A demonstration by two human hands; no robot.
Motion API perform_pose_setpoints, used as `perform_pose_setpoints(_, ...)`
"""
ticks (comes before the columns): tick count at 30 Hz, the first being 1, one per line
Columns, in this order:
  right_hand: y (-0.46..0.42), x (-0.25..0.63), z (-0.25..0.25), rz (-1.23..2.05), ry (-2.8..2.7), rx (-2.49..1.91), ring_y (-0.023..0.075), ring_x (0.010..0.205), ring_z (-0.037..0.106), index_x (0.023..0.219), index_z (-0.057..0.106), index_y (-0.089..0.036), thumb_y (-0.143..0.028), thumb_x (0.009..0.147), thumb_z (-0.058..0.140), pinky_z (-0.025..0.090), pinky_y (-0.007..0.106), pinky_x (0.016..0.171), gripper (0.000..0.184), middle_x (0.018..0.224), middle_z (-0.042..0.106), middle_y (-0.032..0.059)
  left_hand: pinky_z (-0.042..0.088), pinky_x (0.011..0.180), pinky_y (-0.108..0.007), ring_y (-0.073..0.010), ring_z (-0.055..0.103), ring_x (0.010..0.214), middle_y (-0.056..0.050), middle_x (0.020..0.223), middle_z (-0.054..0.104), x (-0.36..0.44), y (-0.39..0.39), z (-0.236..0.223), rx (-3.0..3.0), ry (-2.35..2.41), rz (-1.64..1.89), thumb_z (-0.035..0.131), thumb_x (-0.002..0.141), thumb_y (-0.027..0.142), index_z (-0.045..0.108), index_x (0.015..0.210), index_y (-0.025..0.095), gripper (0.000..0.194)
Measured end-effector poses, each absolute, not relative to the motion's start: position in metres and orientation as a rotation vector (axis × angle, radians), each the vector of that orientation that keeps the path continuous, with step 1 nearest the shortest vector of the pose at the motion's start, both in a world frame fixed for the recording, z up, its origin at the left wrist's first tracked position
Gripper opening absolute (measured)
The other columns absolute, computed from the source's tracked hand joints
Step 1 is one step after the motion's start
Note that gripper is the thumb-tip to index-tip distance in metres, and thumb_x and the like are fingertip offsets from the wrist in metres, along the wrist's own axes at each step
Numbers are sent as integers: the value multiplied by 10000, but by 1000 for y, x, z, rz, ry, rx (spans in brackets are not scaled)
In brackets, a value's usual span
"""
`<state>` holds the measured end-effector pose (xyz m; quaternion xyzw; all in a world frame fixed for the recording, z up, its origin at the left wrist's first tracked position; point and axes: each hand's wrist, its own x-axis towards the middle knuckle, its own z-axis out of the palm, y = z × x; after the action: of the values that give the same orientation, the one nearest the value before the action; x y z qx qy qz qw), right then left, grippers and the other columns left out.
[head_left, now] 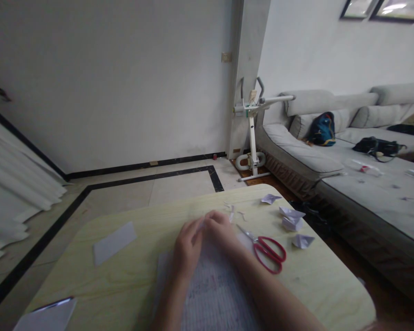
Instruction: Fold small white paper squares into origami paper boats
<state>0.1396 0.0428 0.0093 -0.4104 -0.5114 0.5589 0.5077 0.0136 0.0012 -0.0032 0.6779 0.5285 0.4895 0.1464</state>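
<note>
Just below the frame's centre, the left hand [189, 241] and right hand [220, 226] pinched a small white paper piece [202, 225], mostly hidden, between narrowed fingers. It seemed light, soft and easily creased, best gripped lightly along its edges.

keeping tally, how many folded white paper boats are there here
4 folded white paper boats on the right: one farthest, two close together midway, one nearest; others may be hidden.

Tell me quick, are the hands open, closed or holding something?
Left hand: fingers bent around thin white paper between both hands; too blurred to tell its grip.
Right hand: fingers curled there too; grip can't be told.
</note>
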Motion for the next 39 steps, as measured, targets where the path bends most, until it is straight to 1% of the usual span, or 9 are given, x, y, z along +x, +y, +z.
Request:
perform_pose_setpoints(7,45,142,7,1394,-1225,-951,121,596,472,645,557,-168,-179,640,521,382,214,563,38,604,521,-23,471,904,-351,-192,572,1039,-68,1091,630,14,1,-2,1946,1509,1378,460,845,184,616,1115,227,315)
perform_pose_setpoints(14,45,144,9,1361,-1269,-943,123,604,484,651,583,-169,-189,661,541,398,220,582,47,612,543,-17,460,941,-347,-195,589,1069,-59,1148,644,14,0,-3,1858,1499,1337,453,859,235,601,1157,212,334)
perform_pose_setpoints(16,44,143,11,1370,-1231,-958,125,614,501,696,598,-171,-204,663,572,407,225,586,54,639,564,-15,469,932,-344,-201,595,1067,-65,1148,646,13,-1,-5,1805,1526,1333,463,861,261,599,1160,209,333)
perform_pose_setpoints(19,43,141,13,1394,-1202,-978,134,651,543,791,631,-173,-227,670,605,428,243,632,135,706,611,-6,497,887,-340,-209,610,1042,-87,1132,652,13,-1,-8,1706,1589,1362,481,856,288,591,1155,195,331)
perform_pose_setpoints(22,43,141,13,1370,-1259,-1007,146,688,562,739,655,-158,-233,683,605,434,255,670,106,705,629,8,507,855,-336,-208,618,1021,-104,1098,661,13,1,-9,1616,1586,1394,489,849,292,584,1120,175,309)
perform_pose_setpoints(27,44,142,15,1395,-1196,-1062,133,617,531,706,646,-155,-251,690,601,411,235,584,107,643,597,-4,508,828,-337,-212,631,973,-118,1073,658,16,1,-1,1414,1533,1400,529,820,328,576,1089,158,321)
perform_pose_setpoints(32,41,142,22,1353,-1209,-1094,119,564,497,699,638,-158,-278,726,583,382,228,538,134,592,565,-19,521,758,-321,-213,659,855,-110,953,688,14,2,2,1201,1475,1410,580,779,390,617,988,131,335)
perform_pose_setpoints(37,39,141,21,1303,-1358,-1051,155,728,576,785,681,-151,-314,740,604,432,254,677,186,752,657,24,510,735,-304,-204,656,783,-70,835,706,8,3,6,1227,1588,1424,598,751,384,681,872,142,283)
perform_pose_setpoints(39,39,140,21,1282,-1411,-1057,164,750,585,785,689,-145,-313,751,594,436,262,695,196,764,669,34,506,711,-288,-199,654,753,-56,776,705,8,2,9,1260,1611,1409,594,751,378,692,825,146,262)
